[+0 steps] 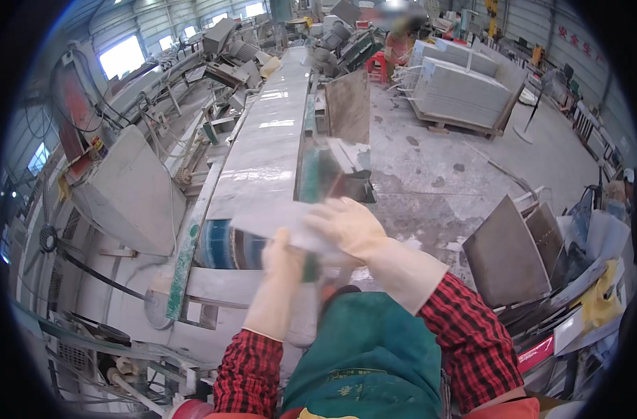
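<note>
Pale flat slab (257,218), motion-blurred, lies just off centre toward 9 o'clock, above the near end of a wet conveyor belt (268,143). The gloved left hand (283,257) grips its 6 o'clock edge; the gloved right hand (347,227) clasps its 3 o'clock end. Farther out: at 6 o'clock, green apron (371,328) with small yellow print; at 4, red sign (535,355) with white lettering; at 2, red wall lettering (578,44).

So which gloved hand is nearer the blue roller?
The left hand, at the near edge of the pale flat piece. The right hand lies over that piece's right end, farther from the blue roller.
</note>
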The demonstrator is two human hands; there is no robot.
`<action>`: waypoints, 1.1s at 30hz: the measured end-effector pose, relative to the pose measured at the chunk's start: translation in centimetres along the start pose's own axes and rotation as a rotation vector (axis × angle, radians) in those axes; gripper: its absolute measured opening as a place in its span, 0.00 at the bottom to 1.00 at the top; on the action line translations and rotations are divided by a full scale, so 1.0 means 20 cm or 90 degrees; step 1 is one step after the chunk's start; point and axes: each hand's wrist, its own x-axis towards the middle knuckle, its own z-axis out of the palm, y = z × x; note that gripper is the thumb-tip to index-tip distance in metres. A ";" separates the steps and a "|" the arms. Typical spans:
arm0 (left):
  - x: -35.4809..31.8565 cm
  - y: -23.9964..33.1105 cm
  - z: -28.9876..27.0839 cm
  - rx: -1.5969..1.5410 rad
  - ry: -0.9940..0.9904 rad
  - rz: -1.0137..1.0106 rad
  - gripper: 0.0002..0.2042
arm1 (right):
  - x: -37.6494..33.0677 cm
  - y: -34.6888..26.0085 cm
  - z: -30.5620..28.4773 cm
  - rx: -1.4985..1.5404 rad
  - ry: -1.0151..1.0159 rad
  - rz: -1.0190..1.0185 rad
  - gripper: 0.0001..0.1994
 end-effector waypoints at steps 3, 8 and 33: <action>0.15 0.18 -0.24 -0.042 0.116 0.077 0.19 | 0.01 0.03 0.05 0.002 0.010 0.025 0.34; 0.38 0.35 -0.61 0.000 0.214 0.143 0.20 | -0.48 0.37 0.15 -0.029 -0.073 0.278 0.36; 0.63 0.28 -0.64 0.002 0.323 0.130 0.20 | -3.30 -0.31 -0.15 -0.425 0.137 1.190 0.32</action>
